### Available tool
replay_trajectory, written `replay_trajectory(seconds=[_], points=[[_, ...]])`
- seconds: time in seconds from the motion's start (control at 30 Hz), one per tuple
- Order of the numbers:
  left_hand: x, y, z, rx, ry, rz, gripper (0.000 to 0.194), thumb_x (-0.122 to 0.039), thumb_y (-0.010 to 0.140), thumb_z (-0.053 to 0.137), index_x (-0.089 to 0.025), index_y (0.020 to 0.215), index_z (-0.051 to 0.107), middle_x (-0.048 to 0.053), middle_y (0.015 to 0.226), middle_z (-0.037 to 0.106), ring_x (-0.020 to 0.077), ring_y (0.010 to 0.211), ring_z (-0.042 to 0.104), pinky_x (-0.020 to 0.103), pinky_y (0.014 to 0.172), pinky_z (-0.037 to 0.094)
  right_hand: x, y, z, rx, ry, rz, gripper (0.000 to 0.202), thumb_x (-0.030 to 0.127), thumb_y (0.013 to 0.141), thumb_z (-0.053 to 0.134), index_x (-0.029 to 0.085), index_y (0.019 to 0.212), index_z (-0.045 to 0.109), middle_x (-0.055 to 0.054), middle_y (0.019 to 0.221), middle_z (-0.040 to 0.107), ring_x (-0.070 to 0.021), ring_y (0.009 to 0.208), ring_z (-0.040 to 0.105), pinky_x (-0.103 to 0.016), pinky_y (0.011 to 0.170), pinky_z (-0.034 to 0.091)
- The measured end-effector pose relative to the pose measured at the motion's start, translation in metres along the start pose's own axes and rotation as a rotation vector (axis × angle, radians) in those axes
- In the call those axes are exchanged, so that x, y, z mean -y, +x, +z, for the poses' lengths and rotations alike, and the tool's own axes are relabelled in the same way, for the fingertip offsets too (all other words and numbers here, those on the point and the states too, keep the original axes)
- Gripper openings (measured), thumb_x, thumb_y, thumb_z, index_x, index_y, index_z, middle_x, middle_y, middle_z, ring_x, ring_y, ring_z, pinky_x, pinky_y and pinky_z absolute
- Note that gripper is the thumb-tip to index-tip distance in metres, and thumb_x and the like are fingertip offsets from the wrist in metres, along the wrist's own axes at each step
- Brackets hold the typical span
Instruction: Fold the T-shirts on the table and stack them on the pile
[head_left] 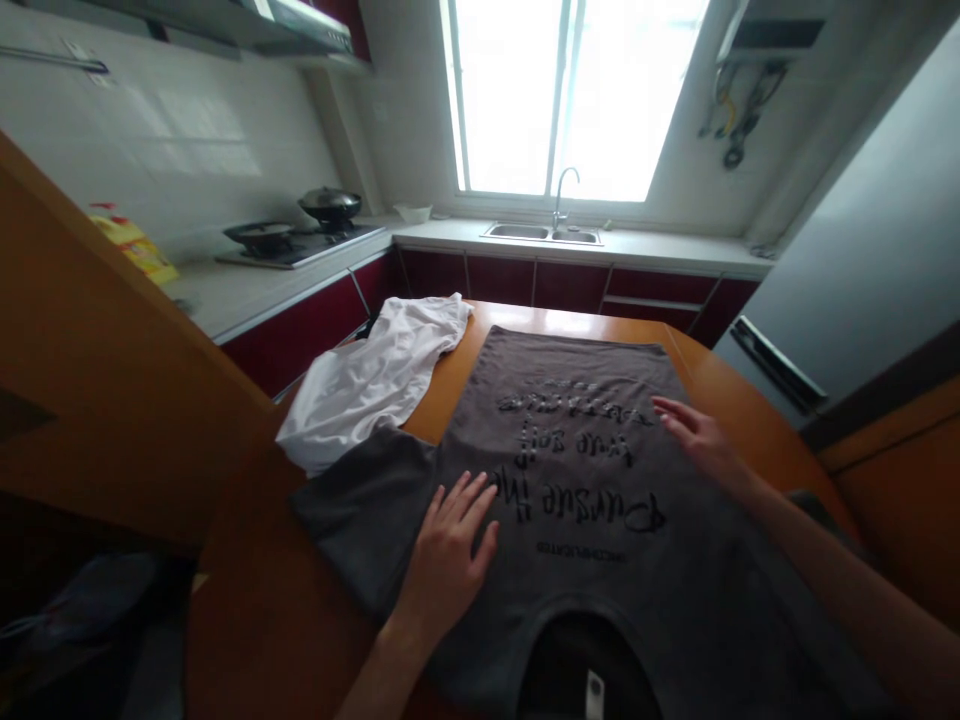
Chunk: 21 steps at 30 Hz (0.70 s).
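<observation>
A dark grey T-shirt (570, 460) with black lettering lies spread flat, its neckline toward me and its hem toward the window. My left hand (454, 540) rests on the chest area at the left, fingers stretched out near the print. Over the right side of the shirt is my right hand (694, 435), its fingers extended by the lettering; whether it presses on the cloth I cannot tell. One sleeve reaches out to the left, and a label shows inside the collar. Beside the shirt, at the far left, lies a crumpled white garment (375, 375).
Everything lies on a wooden table (570, 320) with a rounded edge. Behind it runs a counter with a sink (551, 234). Pans (330, 203) stand on the stove at the left, near a yellow bottle (133, 245). A fridge (862, 210) stands at the right.
</observation>
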<state>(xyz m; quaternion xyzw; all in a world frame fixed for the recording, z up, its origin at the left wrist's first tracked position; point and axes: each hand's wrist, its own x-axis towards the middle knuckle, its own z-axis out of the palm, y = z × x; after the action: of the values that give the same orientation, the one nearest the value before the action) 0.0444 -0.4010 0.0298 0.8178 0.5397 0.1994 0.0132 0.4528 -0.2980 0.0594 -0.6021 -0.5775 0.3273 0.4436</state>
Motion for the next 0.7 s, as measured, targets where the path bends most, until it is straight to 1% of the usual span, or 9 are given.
replay_trajectory(seconds=[0.1,0.17,0.27,0.33,0.4,0.47,0.53,0.63,0.7], points=[[0.014,0.025,0.000,-0.020,0.036,-0.022,0.045,-0.028,0.103,0.039,-0.022,0.145,0.054,0.007,0.153,0.050,0.0241,0.146,0.040,0.049,0.122,0.032,0.005,-0.069,0.026,0.081,-0.270,-0.205,0.042,0.034,0.092,0.055,0.021,0.131,0.066,-0.009,0.145,0.058,-0.0271,0.138,0.050,-0.049,0.122,0.032],[0.024,0.044,0.006,0.029,0.075,-0.009,0.048,-0.033,0.105,0.037,-0.022,0.150,0.048,0.008,0.158,0.043,0.0252,0.149,0.035,0.050,0.122,0.029,0.007,-0.107,0.039,0.066,-0.346,-0.230,0.044,0.031,0.095,0.049,0.022,0.135,0.063,-0.007,0.151,0.052,-0.0246,0.142,0.045,-0.048,0.123,0.030],[0.037,0.067,0.019,0.160,0.148,-0.056,0.056,-0.049,0.103,0.040,-0.029,0.155,0.039,0.008,0.164,0.029,0.0323,0.153,0.022,0.061,0.121,0.020,0.008,-0.148,0.050,-0.055,-0.370,-0.185,0.045,0.032,0.097,0.043,0.020,0.138,0.060,-0.008,0.154,0.049,-0.0237,0.145,0.042,-0.047,0.123,0.032],[0.042,0.074,0.028,0.239,0.167,-0.090,0.060,-0.058,0.100,0.041,-0.035,0.156,0.037,0.007,0.166,0.024,0.0357,0.154,0.017,0.067,0.119,0.014,0.007,-0.167,0.053,-0.174,-0.361,-0.145,0.045,0.033,0.098,0.041,0.019,0.137,0.059,-0.010,0.152,0.051,-0.0247,0.143,0.043,-0.048,0.122,0.033],[0.043,0.076,0.033,0.225,0.174,-0.101,0.061,-0.062,0.100,0.037,-0.037,0.157,0.034,0.006,0.168,0.018,0.0352,0.155,0.012,0.068,0.119,0.009,0.002,-0.183,0.054,-0.286,-0.359,-0.108,0.045,0.034,0.099,0.039,0.018,0.136,0.059,-0.012,0.149,0.054,-0.0256,0.140,0.047,-0.050,0.121,0.035],[0.042,0.075,0.036,0.190,0.174,-0.082,0.062,-0.062,0.101,0.032,-0.036,0.158,0.031,0.006,0.168,0.016,0.0328,0.155,0.010,0.067,0.120,0.007,-0.006,-0.197,0.055,-0.353,-0.380,-0.080,0.045,0.034,0.099,0.037,0.018,0.134,0.060,-0.012,0.147,0.055,-0.0265,0.139,0.048,-0.051,0.120,0.036],[0.040,0.074,0.037,0.213,0.165,-0.065,0.062,-0.062,0.102,0.030,-0.035,0.158,0.031,0.007,0.168,0.017,0.0314,0.156,0.011,0.066,0.121,0.007,-0.015,-0.209,0.058,-0.354,-0.416,-0.076,0.044,0.034,0.099,0.037,0.017,0.133,0.061,-0.013,0.147,0.054,-0.0275,0.141,0.046,-0.052,0.119,0.036],[0.038,0.075,0.038,0.291,0.144,-0.067,0.064,-0.063,0.101,0.032,-0.034,0.158,0.032,0.008,0.168,0.016,0.0324,0.155,0.011,0.067,0.120,0.008,-0.026,-0.219,0.062,-0.288,-0.479,-0.120,0.043,0.030,0.099,0.038,0.016,0.133,0.061,-0.013,0.150,0.052,-0.0276,0.145,0.041,-0.053,0.120,0.035],[0.037,0.078,0.037,0.312,0.130,-0.072,0.065,-0.064,0.100,0.033,-0.034,0.158,0.032,0.009,0.168,0.015,0.0328,0.155,0.010,0.068,0.119,0.008,-0.029,-0.222,0.066,-0.249,-0.521,-0.152,0.043,0.027,0.099,0.038,0.016,0.133,0.061,-0.012,0.149,0.052,-0.0271,0.146,0.039,-0.053,0.120,0.034]])
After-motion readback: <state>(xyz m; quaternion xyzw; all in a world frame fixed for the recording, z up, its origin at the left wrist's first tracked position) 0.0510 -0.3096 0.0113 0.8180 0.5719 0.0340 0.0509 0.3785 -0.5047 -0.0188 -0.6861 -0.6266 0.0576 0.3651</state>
